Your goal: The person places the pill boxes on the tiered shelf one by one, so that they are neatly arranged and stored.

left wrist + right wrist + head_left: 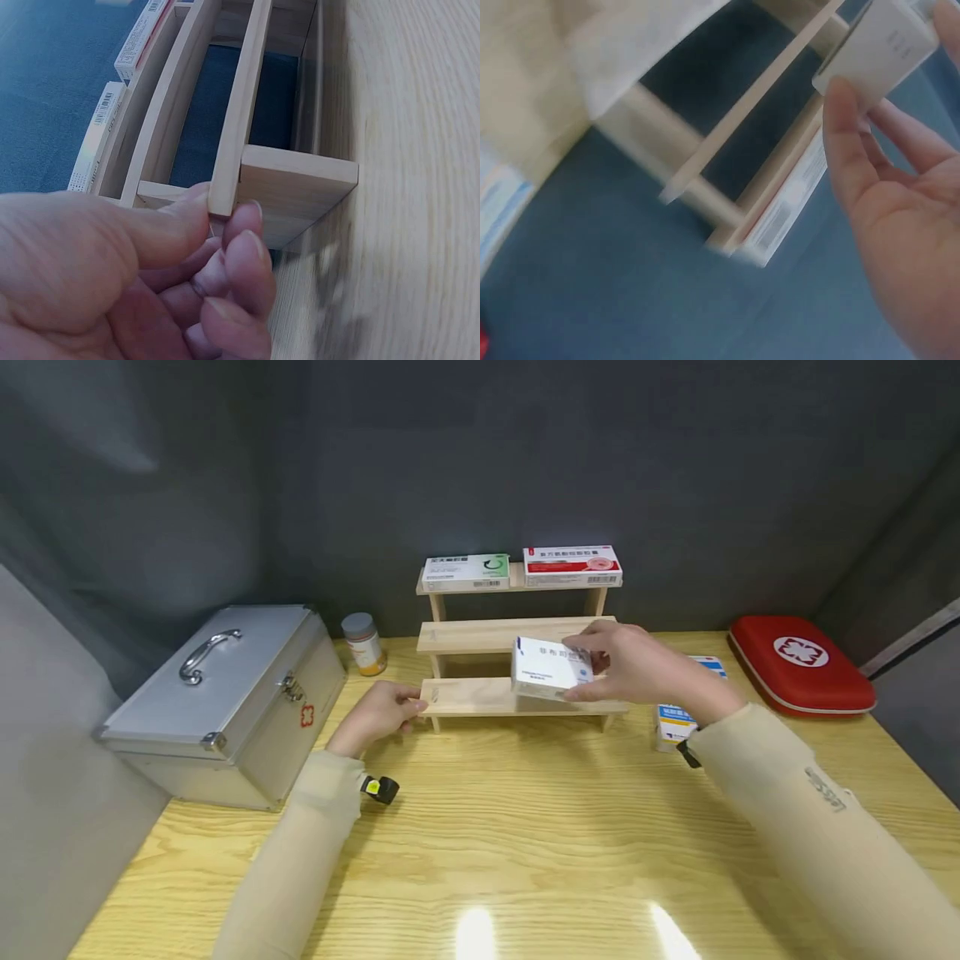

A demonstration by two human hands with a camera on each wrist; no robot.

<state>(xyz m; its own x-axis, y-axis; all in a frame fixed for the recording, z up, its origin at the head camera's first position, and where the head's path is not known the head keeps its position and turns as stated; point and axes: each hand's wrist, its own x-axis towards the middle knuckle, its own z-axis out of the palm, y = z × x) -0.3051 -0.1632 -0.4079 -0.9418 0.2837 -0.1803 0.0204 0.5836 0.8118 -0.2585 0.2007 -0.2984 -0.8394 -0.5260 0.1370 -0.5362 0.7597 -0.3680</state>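
Observation:
A three-tier wooden shelf [480, 695] stands on the table before me. My left hand [378, 717] pinches the left end of its lowest board between thumb and fingers, which the left wrist view shows close up [232, 142]. In my right hand [626, 662] is a white medicine box [551, 667] with dark lettering, pinched by its right side in front of the lower tiers. The right wrist view shows the thumb and fingers on opposite sides of that box [881, 52]. On the top board lie a white-and-green medicine box [465, 572] and a red-and-white one [572, 566].
An aluminium case [217, 693] with a handle sits at the left, beside a grey-capped bottle [364, 644]. Right of the shelf, blue-and-white medicine boxes [672, 729] lie partly hidden under my right forearm. A red first-aid pouch [802, 665] rests at the far right. Dark cloth hangs behind.

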